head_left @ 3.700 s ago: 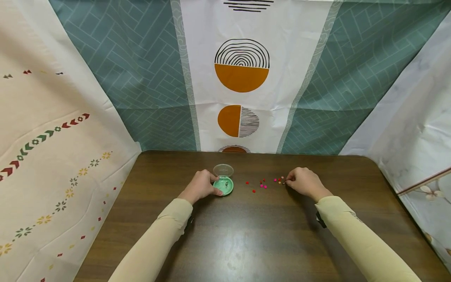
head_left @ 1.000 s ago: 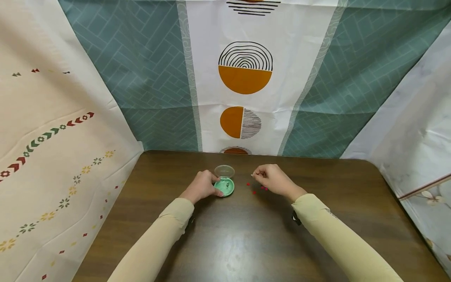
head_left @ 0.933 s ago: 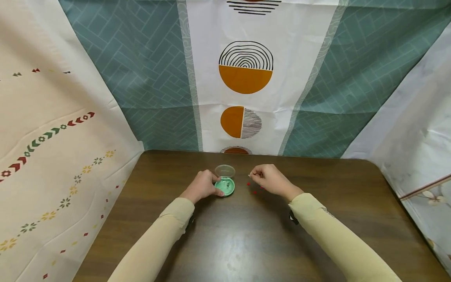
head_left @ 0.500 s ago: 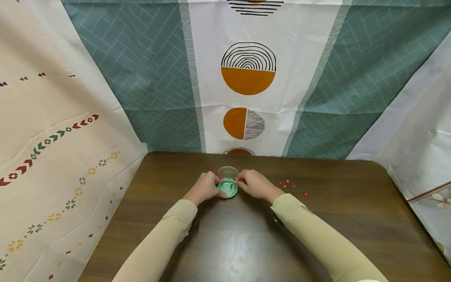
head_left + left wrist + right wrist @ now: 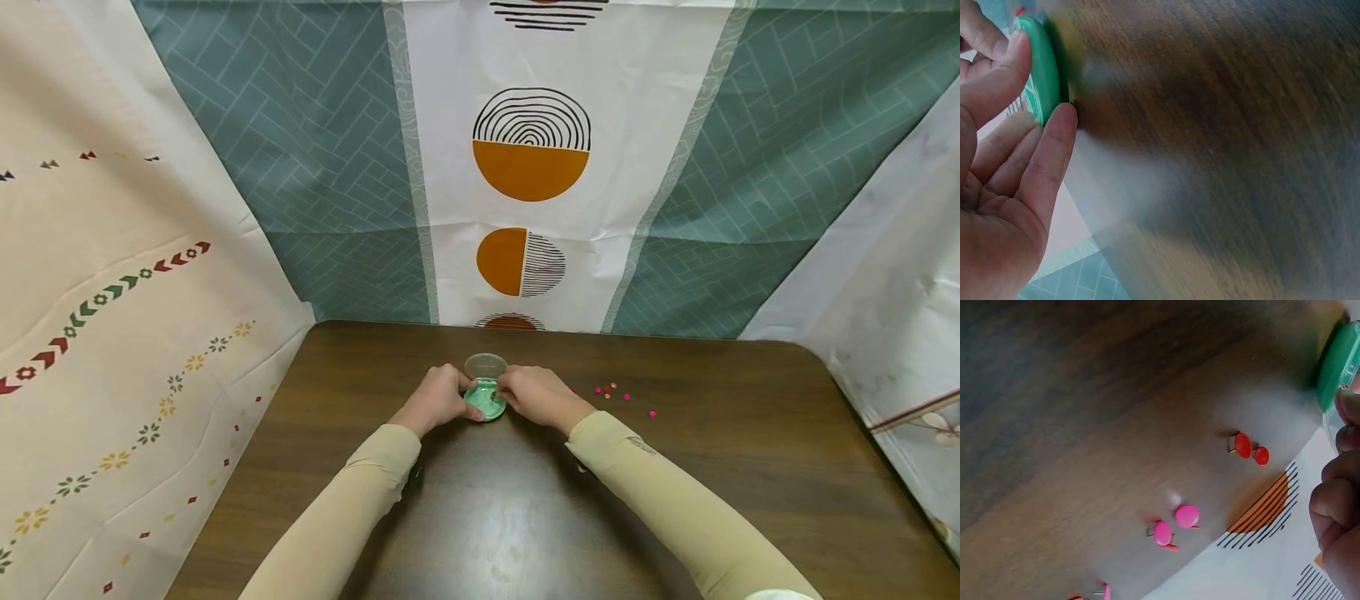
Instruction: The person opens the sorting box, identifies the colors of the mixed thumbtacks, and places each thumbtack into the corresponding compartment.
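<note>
A small round green case lies on the brown table, its clear lid tipped up on the far side. My left hand grips the case's left rim between thumb and fingers. From the right, my right hand reaches over the case with curled fingers; its fingertips are at the inside of the rim. Whether they pinch anything is hidden. A small dark thing shows inside the case. Right of that hand lie loose thumbtacks, pink and red ones plain in the right wrist view.
Several thumbtacks are scattered right of the case, beside the right forearm. The wooden table ends at a patterned cloth behind. Hanging cloths also stand at the left and right.
My right hand has moved left from among the thumbtacks to the case, carrying a small pale thing earlier; its fingers have since dipped lower. My left hand has kept its grip on the case.
</note>
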The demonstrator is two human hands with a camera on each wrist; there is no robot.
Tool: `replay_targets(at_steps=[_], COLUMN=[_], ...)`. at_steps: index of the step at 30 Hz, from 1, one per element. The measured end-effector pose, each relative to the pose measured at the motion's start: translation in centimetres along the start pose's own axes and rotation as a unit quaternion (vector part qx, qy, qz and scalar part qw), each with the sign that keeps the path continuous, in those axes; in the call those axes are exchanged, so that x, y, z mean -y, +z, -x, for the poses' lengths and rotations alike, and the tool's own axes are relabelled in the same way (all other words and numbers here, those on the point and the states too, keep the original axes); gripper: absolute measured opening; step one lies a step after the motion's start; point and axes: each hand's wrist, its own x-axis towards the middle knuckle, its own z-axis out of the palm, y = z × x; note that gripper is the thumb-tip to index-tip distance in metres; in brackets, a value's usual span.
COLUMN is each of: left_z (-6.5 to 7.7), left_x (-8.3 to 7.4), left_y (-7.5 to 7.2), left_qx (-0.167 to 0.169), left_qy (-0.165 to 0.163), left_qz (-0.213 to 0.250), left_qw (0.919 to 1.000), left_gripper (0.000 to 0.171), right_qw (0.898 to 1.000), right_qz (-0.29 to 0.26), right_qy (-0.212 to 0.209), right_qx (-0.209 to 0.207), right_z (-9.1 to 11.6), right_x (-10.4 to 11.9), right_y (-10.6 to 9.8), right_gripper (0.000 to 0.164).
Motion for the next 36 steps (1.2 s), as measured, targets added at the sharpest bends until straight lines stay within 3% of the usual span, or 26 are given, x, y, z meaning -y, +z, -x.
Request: replay_targets(at_steps=[9,18,26,36], left_z=[0.0,0.1,0.1,0.1], left_x=[0.0,-0.1,0.0,0.0], left_y=[0.0,0.0,0.0,0.0], left_qx=[0.001,-0.002,-0.004,-0.001], left_qy=[0.002,0.006,0.007,0.002], left_qz=[0.007,0.006,0.010,0.010], left_qw=[1.0000,1.0000,0.9999,0.9999], left_gripper=[0.063,0.063,0.063,0.063], right_qw=[0.998,0.996,0.995,0.999], right_qz=[0.062,0.065,0.079,0.027], right_qy=[0.008,0.028,0.030,0.025], right_qx=[0.031,0.052,0.046,0.028], right_z=[-0.6,-1.1,-1.3,-0.8], right_x=[0.6,0.8,0.7,0.3], right_y=[0.1,0.1,0.4,-0.2], right_gripper=[0.008,0.012,0.014,0.012])
